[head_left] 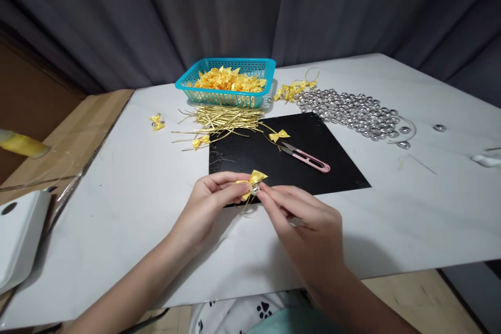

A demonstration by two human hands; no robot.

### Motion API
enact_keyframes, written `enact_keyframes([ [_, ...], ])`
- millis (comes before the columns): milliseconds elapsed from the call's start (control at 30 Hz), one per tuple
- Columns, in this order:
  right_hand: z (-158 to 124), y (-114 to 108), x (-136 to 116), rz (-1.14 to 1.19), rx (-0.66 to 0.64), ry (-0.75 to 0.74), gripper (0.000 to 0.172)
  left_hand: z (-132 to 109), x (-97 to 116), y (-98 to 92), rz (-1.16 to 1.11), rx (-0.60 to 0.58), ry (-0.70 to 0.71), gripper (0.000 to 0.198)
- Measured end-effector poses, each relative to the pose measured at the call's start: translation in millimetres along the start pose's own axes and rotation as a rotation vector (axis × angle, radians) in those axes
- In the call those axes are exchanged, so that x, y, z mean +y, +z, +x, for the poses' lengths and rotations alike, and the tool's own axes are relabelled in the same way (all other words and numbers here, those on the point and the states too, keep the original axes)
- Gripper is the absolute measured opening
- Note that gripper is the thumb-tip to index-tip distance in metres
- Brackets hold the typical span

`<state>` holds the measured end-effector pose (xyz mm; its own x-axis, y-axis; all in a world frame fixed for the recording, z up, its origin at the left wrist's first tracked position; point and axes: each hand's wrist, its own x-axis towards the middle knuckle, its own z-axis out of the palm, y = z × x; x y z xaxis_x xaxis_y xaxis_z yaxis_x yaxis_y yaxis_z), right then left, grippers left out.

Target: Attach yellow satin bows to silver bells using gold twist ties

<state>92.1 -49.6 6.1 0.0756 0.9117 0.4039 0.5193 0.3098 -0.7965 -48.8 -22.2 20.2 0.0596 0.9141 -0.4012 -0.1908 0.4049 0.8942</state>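
My left hand (pixel 207 203) and my right hand (pixel 305 229) meet over the near edge of a black mat (pixel 282 159). Between their fingertips is a small yellow ribbon bow (pixel 255 177) with a silver bell (pixel 254 188) under it. The left fingers pinch the bow from the left. My right thumb and forefinger pinch at the bell from the right. Pink thread snips (pixel 307 157) lie on the mat just beyond my hands. Two more yellow bows (pixel 279 135) rest near the mat's far edge.
A teal basket (pixel 227 95) of yellow bows stands at the back. Gold twist wires (pixel 225 117) lie piled before it. Several silver bells (pixel 352 112) spread at the right. A loose bow (pixel 157 122) lies left; a white object (pixel 19 235) sits at the left edge.
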Motion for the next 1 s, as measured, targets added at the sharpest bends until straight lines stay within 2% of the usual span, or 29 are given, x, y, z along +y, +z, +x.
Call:
enact_keyframes([
  [133,1,1,0,-0.043,0.016,-0.066,0.012,-2,0,3.0,-0.013,0.035,-0.036,0.01],
  [300,4,3,2,0.061,0.011,-0.091,0.012,-1,-3,6.1,-0.013,0.081,-0.013,0.004],
  [433,4,0,6,0.179,-0.109,0.021,0.017,0,-5,6.0,-0.095,0.066,0.029,0.004],
  [533,4,-6,10,0.2,-0.149,0.067,0.021,0,-2,5.8,-0.152,0.044,0.035,0.007],
  [700,3,-17,6,0.134,-0.113,0.028,0.025,-3,4,7.5,-0.257,0.005,-0.047,0.01],
  [833,1,-20,-8,0.175,-0.074,0.209,0.022,-3,7,9.1,-0.332,-0.027,-0.119,0.009],
  [900,1,-21,-13,0.167,-0.028,0.263,0.016,-3,8,9.2,-0.341,-0.047,-0.135,0.008],
  [933,0,-22,-13,0.134,-0.013,0.227,0.011,-3,8,9.1,-0.339,-0.054,-0.144,0.008],
  [1000,1,-23,-10,0.025,-0.012,0.059,0.01,-3,9,8.4,-0.333,-0.064,-0.171,0.008],
])
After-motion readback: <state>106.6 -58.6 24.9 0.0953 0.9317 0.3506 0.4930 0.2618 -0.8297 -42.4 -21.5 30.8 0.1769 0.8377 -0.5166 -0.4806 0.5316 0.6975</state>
